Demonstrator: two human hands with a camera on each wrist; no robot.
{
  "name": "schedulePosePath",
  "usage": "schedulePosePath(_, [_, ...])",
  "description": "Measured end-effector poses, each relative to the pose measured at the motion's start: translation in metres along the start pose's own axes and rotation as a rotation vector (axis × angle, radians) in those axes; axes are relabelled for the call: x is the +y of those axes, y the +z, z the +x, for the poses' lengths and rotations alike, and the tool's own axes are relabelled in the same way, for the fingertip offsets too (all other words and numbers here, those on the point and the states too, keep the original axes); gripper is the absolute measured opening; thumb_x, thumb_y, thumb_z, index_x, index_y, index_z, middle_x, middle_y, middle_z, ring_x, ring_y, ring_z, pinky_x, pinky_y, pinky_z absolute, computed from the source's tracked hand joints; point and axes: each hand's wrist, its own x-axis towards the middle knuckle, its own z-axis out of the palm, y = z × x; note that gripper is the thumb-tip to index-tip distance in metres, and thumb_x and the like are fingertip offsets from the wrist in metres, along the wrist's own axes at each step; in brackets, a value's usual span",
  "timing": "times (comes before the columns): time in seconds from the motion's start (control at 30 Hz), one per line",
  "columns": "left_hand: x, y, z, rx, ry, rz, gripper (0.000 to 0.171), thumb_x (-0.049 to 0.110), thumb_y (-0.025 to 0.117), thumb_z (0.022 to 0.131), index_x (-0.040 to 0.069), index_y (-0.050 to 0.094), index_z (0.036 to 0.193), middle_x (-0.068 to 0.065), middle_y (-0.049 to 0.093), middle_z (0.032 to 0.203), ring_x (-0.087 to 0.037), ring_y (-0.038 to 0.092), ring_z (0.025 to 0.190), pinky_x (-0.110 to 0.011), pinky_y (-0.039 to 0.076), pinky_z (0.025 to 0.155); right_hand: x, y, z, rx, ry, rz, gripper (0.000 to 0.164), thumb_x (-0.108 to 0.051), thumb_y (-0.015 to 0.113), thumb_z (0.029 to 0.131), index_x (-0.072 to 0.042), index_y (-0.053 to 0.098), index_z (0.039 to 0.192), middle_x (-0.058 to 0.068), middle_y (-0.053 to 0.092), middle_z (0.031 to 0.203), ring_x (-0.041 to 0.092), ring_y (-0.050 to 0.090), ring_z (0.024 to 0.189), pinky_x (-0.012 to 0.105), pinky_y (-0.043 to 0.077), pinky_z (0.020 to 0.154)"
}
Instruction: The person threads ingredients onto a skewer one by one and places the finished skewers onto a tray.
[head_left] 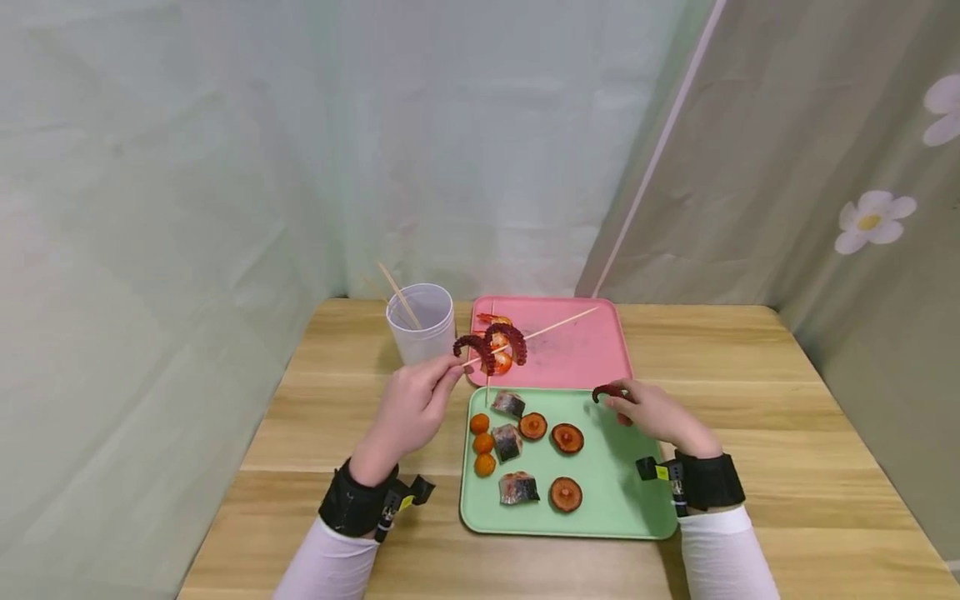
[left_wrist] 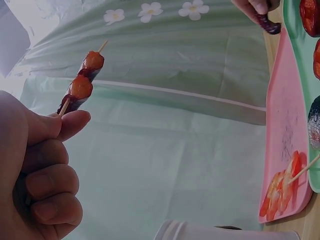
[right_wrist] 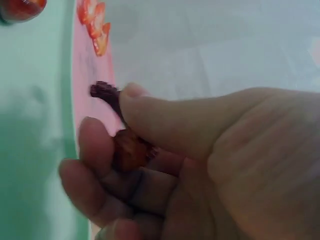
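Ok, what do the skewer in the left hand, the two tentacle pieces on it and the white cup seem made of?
Skewer: probably bamboo or wood, matte; thin and pale tan.
Tentacle pieces: glossy in the left wrist view, with bumpy dark-red edges; real octopus or a moulded replica, I can't tell.
White cup: likely plastic, smooth; opaque and even-coloured, with ridges near the rim.

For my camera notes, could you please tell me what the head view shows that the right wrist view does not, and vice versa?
Only the head view shows the left hand pinching a skewer, the white cup and the orange balls. Only the right wrist view shows the orange-brown face of the tentacle piece. Both share that piece, the right hand, shrimp, green tray and pink tray.
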Motion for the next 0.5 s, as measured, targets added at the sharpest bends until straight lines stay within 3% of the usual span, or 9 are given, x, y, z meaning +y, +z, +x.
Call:
schedulePosePath(0.23, [-0.001, 0.002, 0.001, -0.009, -0.002, -0.001, 0.010, 0.001, 0.067, 0.103, -0.001, 0.076, 0.107, -0.003, 0.069, 0.083, -0.014, 0.058, 0.068, -0.036, 0.054, 0.064, -0.005, -0.003, 0.004, 0.120, -0.041, 0.009, 0.033, -0.030, 0.055, 0.114, -0.002, 0.065, 0.102, 0.010, 0.061, 0.089, 0.022, 0.048, 0.075, 0.036, 0.037, 0.067])
schedulePosePath(0.33, [-0.001, 0.003, 0.001, -0.019, -0.003, -0.003, 0.010, 0.002, 0.067, 0.104, -0.001, 0.076, 0.107, -0.002, 0.069, 0.083, -0.013, 0.057, 0.068, -0.035, 0.053, 0.064, -0.014, 0.000, 0.005, 0.229, -0.060, 0.139, 0.042, -0.039, 0.049, 0.116, -0.002, 0.064, 0.105, 0.013, 0.061, 0.092, 0.026, 0.052, 0.083, 0.037, 0.039, 0.073])
schedulePosePath(0.5, [-0.001, 0.004, 0.002, -0.013, 0.010, -0.001, 0.010, 0.001, 0.067, 0.104, -0.002, 0.076, 0.107, -0.002, 0.069, 0.082, -0.013, 0.057, 0.067, -0.035, 0.052, 0.063, -0.031, 0.007, 0.005, 0.324, -0.092, 0.489, 0.056, -0.050, 0.036, 0.117, 0.001, 0.052, 0.099, 0.010, 0.050, 0.083, 0.023, 0.046, 0.076, 0.032, 0.034, 0.068])
